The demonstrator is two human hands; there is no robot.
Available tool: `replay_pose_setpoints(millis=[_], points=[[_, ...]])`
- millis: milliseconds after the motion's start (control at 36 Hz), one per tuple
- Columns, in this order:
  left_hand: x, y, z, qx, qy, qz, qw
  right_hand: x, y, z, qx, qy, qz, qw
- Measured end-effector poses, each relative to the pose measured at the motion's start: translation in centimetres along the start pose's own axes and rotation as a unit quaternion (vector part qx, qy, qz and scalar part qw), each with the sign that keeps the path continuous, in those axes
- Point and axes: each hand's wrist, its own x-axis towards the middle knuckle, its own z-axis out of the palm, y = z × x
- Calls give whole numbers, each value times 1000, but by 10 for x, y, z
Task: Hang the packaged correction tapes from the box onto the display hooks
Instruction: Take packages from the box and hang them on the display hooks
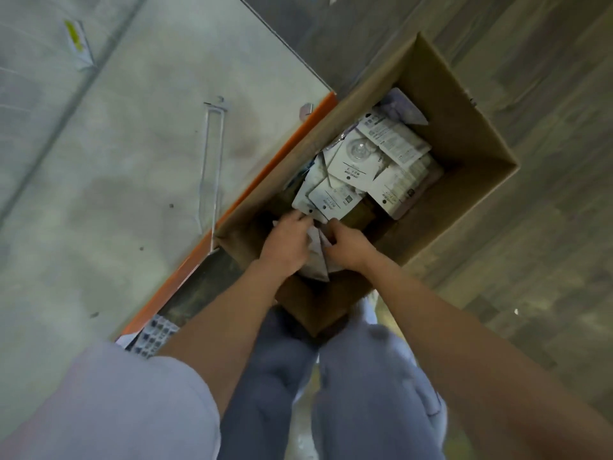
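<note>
Cardboard box (pixel 464 104), open, sitting on the wood-look floor (pixel 547 227) against the orange shelf edge (pixel 265 171): holding loose correction tape packs (pixel 356 162). Left hand (pixel 287 242) and right hand (pixel 348 244) are both gripping white packs (pixel 315 257) at the box's near end. Wire display hook (pixel 212 154) is standing bare.

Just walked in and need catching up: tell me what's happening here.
A person bends over a cardboard box on the floor. Both hands, left hand and right hand, hold a few white packets at its near end. More packets lie piled inside. A bare wire hook sticks out of the display panel alongside.
</note>
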Motion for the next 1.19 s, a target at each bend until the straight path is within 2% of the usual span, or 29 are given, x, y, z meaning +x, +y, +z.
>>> replay_pose_setpoints(millis=[139, 222, 361, 528, 694, 778, 889, 1056, 1194], points=[[-50, 40, -47, 77, 73, -14, 994, -70, -23, -39, 97, 17, -11, 995], [-74, 66, -76, 35, 105, -30, 993, -108, -34, -57, 96, 41, -32, 994], [-120, 114, -141, -59, 107, -15, 992, -181, -57, -94, 92, 89, -70, 989], [-174, 157, -208, -148, 157, -39, 976, -255, -94, -120, 94, 119, -83, 985], [-214, 172, -263, -194, 206, -71, 956, -308, -123, -133, 222, 124, -86, 963], [-230, 174, -276, -202, 195, -82, 956, -326, -137, -137, 317, 142, -90, 933], [-258, 174, -282, -216, 140, -66, 964, -348, -154, -141, 404, 142, -107, 897], [-314, 163, -295, -135, 108, -37, 984, -395, -186, -132, 378, 138, -135, 905], [-374, 150, -316, -136, 101, -40, 985, -447, -220, -110, 378, 107, -168, 904]])
